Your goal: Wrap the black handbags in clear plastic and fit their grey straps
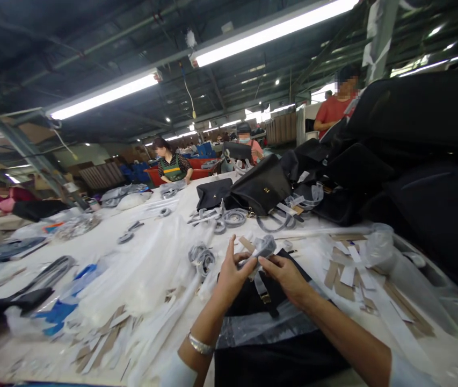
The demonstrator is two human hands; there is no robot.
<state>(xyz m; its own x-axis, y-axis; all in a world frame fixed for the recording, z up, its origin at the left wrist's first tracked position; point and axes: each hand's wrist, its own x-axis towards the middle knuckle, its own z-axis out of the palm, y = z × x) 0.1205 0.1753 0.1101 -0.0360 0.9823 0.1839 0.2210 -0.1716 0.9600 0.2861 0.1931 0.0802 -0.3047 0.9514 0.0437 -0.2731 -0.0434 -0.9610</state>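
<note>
Above a black bag (281,349) lying on the table, both hands meet on a grey strap (266,245) wrapped in clear film. My left hand (229,274) pinches it from the left, with the index finger raised. My right hand (289,275) has its thumb and fingers closed on the strap's right side. Below them, a wrapped strap end with a metal buckle (264,297) rests on the bag. Clear plastic film (253,328) crosses the bag. To the left of my left hand sits a coiled, film-wrapped strap (202,259).
Black bags (263,185) stand beyond my hands, with coiled straps (234,217) before them. A tall black pile (434,161) rises at right. Card strips (345,274) lie right, more strips (103,338) at lower left. Co-workers (173,164) stand across the table.
</note>
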